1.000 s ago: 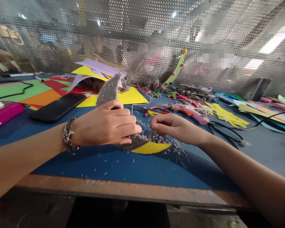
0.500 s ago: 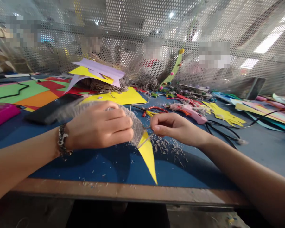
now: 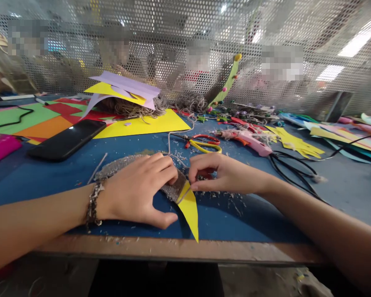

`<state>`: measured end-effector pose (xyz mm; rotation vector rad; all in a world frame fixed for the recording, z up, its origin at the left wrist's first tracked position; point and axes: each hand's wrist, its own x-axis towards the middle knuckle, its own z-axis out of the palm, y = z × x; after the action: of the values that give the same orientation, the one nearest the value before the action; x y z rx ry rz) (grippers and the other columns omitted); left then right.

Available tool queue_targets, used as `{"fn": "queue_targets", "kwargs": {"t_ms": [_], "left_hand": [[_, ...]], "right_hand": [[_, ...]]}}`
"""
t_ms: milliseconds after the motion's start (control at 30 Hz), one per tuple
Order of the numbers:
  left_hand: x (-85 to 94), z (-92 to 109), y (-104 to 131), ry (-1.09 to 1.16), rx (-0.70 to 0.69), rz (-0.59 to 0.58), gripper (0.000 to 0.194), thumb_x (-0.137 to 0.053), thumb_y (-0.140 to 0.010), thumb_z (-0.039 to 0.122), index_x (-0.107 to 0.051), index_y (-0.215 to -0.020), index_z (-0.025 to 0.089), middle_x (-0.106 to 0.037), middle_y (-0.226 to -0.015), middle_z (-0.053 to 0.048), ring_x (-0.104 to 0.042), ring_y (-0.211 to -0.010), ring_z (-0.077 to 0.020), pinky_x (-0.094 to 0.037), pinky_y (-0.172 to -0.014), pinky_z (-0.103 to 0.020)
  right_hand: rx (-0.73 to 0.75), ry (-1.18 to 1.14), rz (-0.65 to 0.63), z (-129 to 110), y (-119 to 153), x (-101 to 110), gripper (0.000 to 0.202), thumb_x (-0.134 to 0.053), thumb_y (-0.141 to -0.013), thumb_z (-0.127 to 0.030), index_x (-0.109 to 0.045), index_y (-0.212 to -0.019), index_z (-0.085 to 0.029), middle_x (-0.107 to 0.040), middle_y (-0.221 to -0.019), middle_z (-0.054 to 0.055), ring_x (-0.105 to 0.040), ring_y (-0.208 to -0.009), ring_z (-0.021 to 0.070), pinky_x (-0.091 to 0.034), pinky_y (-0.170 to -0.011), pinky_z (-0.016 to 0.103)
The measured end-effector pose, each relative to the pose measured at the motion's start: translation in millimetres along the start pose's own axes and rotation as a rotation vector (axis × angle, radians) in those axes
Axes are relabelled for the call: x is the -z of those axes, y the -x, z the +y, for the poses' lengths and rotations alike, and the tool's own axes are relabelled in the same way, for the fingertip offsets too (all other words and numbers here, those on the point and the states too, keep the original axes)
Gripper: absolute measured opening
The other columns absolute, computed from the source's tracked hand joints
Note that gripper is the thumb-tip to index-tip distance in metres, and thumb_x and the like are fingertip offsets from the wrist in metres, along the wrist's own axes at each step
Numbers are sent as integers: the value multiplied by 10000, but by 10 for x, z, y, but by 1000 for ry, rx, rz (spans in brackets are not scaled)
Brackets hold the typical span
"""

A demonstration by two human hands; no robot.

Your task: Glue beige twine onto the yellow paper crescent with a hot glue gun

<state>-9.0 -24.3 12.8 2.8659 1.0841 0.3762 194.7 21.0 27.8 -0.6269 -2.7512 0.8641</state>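
A curved yellow paper strip (image 3: 189, 210) lies on the table, wound with grey yarn (image 3: 113, 168) over most of its length. Its bare yellow point faces the near edge. My left hand (image 3: 139, 189) rests across the wound part, fingers over it and thumb stretched apart on the near side; the surface under the palm is hidden. Beside the strip's bare end, my right hand (image 3: 221, 173) pinches the loose yarn (image 3: 184, 194), which runs from the wound edge across the yellow paper. Further yarn trails back from near the right fingers past red and yellow-handled scissors (image 3: 205, 144).
A black phone (image 3: 67, 139) lies at left, near coloured paper sheets (image 3: 21, 117). Purple sheets (image 3: 128, 84) top a yarn heap (image 3: 131, 108). A pink glue gun (image 3: 250, 142) with black cable sits right. Perforated metal screen (image 3: 170, 45) stands behind, people beyond it.
The yarn-wrapped strip has come down onto the table. My left hand has loosened from its grip, its thumb now spread. My right hand has moved slightly nearer and left, still pinching yarn.
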Motion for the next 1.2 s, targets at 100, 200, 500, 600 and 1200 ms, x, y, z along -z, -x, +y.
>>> {"fn": "queue_targets", "kwargs": {"t_ms": [100, 200, 500, 600, 1200], "left_hand": [[-50, 79, -20, 21, 66, 23, 310, -568, -625, 419, -461, -769, 167, -455, -800, -20, -395, -790, -197, -340, -696, -331], [-67, 88, -37, 28, 99, 30, 262, -548, -632, 384, -459, -753, 170, -450, -794, -19, -384, -793, -199, -333, -700, -335], [-49, 76, -47, 75, 87, -13, 188, -520, -649, 317, -464, -758, 175, -469, -816, -6, -379, -791, -185, -313, -689, -329], [-63, 77, -46, 61, 89, 0, 153, -498, -663, 296, -462, -753, 177, -472, -815, -5, -380, -785, -182, -315, -690, -327], [-23, -36, -111, 562, 185, -49, 156, -498, -800, 312, -597, -762, 198, -601, -795, 34, -533, -771, -122, -394, -733, -248]], "right_hand": [[-1, 8, 23, -20, -2, -22, 191, -519, -785, -307, -566, -720, -134, -493, -663, -8, -396, -595, 66, -322, -539, 194], [-41, 16, 57, -21, -6, -44, 203, -500, -793, -317, -556, -728, -133, -496, -658, -9, -391, -571, 62, -300, -504, 193], [-86, 42, 90, 18, -16, -63, 183, -483, -789, -289, -541, -711, -134, -478, -612, -21, -355, -522, 49, -271, -464, 181], [-83, 61, 95, 16, -14, -59, 200, -480, -794, -300, -540, -701, -134, -481, -607, -22, -349, -514, 46, -266, -459, 180], [73, 244, 567, -136, -31, -163, 102, -546, -766, -213, -534, -842, -146, -488, -805, 23, -411, -622, 69, -376, -568, 202]]}}
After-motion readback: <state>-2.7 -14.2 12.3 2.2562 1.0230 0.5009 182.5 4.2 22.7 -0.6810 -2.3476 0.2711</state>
